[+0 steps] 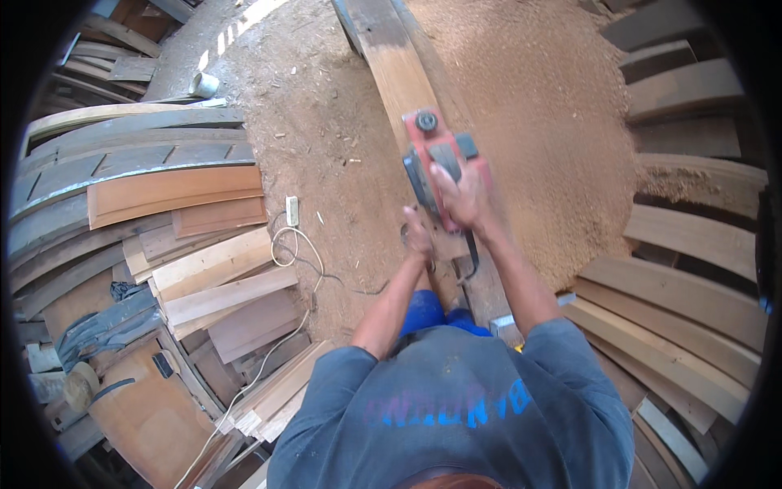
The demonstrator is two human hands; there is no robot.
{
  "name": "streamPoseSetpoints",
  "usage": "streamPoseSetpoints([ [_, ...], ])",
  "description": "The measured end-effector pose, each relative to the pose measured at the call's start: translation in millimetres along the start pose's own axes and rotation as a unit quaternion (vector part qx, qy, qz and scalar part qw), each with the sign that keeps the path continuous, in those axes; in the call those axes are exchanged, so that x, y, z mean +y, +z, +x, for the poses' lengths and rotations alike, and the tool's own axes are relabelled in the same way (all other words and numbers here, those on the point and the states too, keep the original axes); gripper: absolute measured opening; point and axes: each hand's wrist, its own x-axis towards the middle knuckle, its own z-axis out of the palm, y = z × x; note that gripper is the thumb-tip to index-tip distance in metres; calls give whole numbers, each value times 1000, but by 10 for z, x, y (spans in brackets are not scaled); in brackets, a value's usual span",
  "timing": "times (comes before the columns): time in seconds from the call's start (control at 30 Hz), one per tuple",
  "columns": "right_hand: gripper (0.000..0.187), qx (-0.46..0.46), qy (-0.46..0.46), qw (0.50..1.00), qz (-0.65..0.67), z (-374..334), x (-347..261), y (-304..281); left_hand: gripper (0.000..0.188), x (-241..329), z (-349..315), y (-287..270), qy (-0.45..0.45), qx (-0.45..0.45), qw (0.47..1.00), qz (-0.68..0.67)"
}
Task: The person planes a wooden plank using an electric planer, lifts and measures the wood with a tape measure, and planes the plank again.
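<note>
The right hand (460, 196) was wrapped tight around the top handle of the red planer (436, 163) sitting on the long plank (391, 65), the left hand (418, 239) curled shut just behind, and the tool looked heavy and hard.

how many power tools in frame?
1: a red electric planer on the long plank at centre, right hand gripping its handle, left hand just behind it. Others may be hidden among the stacked boards.
</note>
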Motion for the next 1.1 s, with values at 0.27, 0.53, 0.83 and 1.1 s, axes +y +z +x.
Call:
streamPoseSetpoints([
  [0.27,64,21,87,996,-7,2615,-272,96,68,189,-228,255,-18,35,929,367],
  [0.53,71,-21,115,992,41,2974,-283,84,68,216,-226,195,31,46,922,384],
  [0.83,57,-62,160,984,48,546,-117,-250,72,4,48,79,69,99,939,322],
  [1.1,78,-12,77,994,72,-2455,-24,-648,74,-39,155,156,67,80,978,182],
])
